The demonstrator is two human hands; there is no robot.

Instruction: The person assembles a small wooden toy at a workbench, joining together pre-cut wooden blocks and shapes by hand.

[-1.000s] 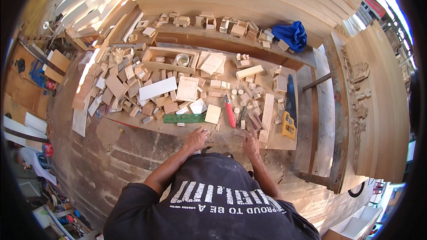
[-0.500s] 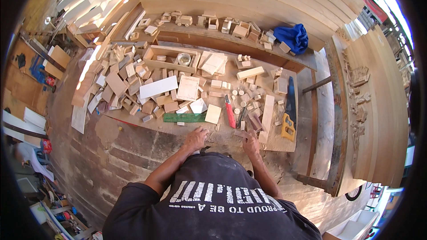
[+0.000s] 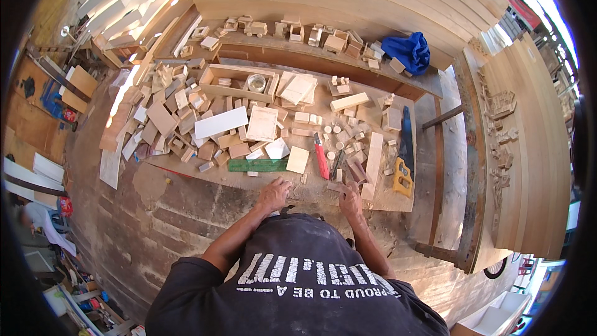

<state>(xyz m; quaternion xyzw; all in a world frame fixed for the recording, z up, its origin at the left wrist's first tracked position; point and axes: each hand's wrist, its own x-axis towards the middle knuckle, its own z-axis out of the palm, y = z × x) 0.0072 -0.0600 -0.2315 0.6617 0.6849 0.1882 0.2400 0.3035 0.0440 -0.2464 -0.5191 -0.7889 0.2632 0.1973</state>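
Observation:
At the front edge of the worktable (image 3: 404, 204), my left hand (image 3: 274, 195) rests with its fingers curled together. Whatever may be under those fingers is hidden. A little to its right, my right hand (image 3: 351, 199) is closed on the end of a small flat brown wooden piece (image 3: 334, 186), which lies low over the tabletop. Beyond my hands are a green ruler (image 3: 256, 165), a pale square wood piece (image 3: 298, 160) and a red-handled cutter (image 3: 321, 157). A long pale wood strip (image 3: 372, 165) lies right of my right hand.
A handsaw (image 3: 403, 174) with a yellow handle lies at the right edge. Wood offcuts (image 3: 168, 115) heap up on the left, near an open wooden box (image 3: 211, 79) holding a glass jar (image 3: 255, 83). Wooden toy vehicles (image 3: 256, 28) and a blue cloth (image 3: 407, 51) sit on the back shelf.

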